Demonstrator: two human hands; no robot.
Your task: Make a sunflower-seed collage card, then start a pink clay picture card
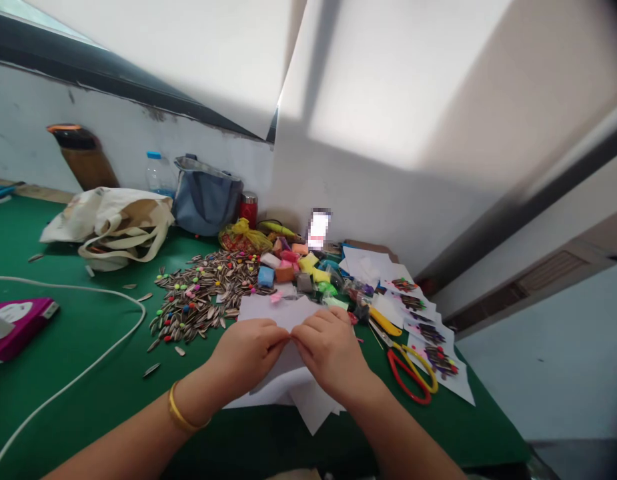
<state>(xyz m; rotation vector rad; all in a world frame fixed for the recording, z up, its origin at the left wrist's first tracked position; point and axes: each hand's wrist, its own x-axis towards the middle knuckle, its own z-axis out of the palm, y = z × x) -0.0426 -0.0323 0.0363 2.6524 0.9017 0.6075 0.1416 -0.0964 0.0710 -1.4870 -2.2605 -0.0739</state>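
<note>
Both my hands meet above white paper sheets (pixel 275 393) near the front of the green table. The fingers of my left hand (pixel 253 347) are closed in a pinch. My right hand (pixel 331 347) is closed the same way, its fingertips touching those of the left. Whatever lies between the fingertips is too small or hidden to make out. A heap of striped sunflower seeds (pixel 203 293) mixed with small coloured balls spreads to the left. Beyond the hands are coloured clay blocks (pixel 284 273), several in clear wrappers.
Scissors (pixel 408 370) with red and yellow handles and a yellow-handled cutter (pixel 385 321) lie right. Farther right, paper sheets (pixel 461 383) carry seed clusters (pixel 441 360). A white cable (pixel 95 367), purple tissue pack (pixel 23 327), cloth bags (pixel 208 197) and phone (pixel 318 228) surround the work.
</note>
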